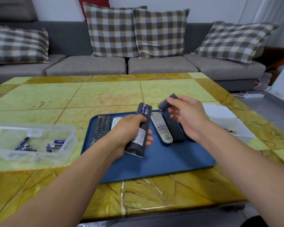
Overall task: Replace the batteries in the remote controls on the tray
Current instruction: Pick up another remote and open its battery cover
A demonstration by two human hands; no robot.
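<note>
The left hand (129,128) grips a dark remote (140,133) back side up, held above the tray (154,161), fingers curled round its body. Its battery bay at the far end is uncovered, with two batteries (145,110) seated in it. The right hand (185,115) pinches the loose cover (166,103) between thumb and fingertips, just right of the bay and apart from it.

On the blue tray below lie more remotes: a black one (102,126) at the left, a white one (116,122) partly hidden behind the left hand, a grey one (161,128) with coloured buttons, and a black one (174,128) beside it under the right hand.

The tray sits on the yellow-green desk (105,95). Left of it stands a clear box (31,141) holding loose batteries (57,143). To the right, a battery (230,131) lies on white paper (226,118). A grey sofa (154,66) with checked cushions (111,30) stands behind.
</note>
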